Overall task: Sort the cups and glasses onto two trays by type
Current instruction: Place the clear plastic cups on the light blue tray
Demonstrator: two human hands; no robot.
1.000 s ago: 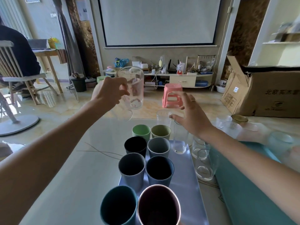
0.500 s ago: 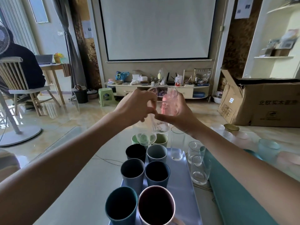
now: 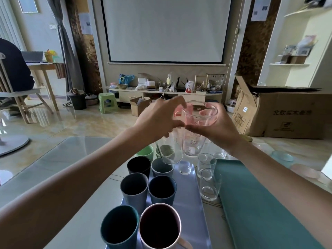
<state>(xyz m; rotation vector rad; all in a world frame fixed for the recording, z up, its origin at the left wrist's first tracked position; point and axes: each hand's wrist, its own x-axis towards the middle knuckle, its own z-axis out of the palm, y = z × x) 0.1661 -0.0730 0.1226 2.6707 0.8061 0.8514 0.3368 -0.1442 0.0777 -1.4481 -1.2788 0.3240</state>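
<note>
Clear printed glass (image 3: 194,139) held upright in air between both hands, right hand (image 3: 214,125) curled round its rim. Left hand (image 3: 159,121) fingers half spread, touching second glass (image 3: 170,150) just below; grip unclear. Below hands: matte cups (image 3: 133,189) paired on lilac tray (image 3: 190,200). Under right wrist: small smooth glasses (image 3: 209,184), teal tray (image 3: 260,203).

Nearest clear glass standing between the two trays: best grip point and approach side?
Take the clear glass around its upper wall, just under the rim, coming from above. It stands upright and mouth-up, but neighbours crowd it: another glass just behind, the blue tray to its left, the teal tray to its right. A low side approach would likely bump something.
</note>
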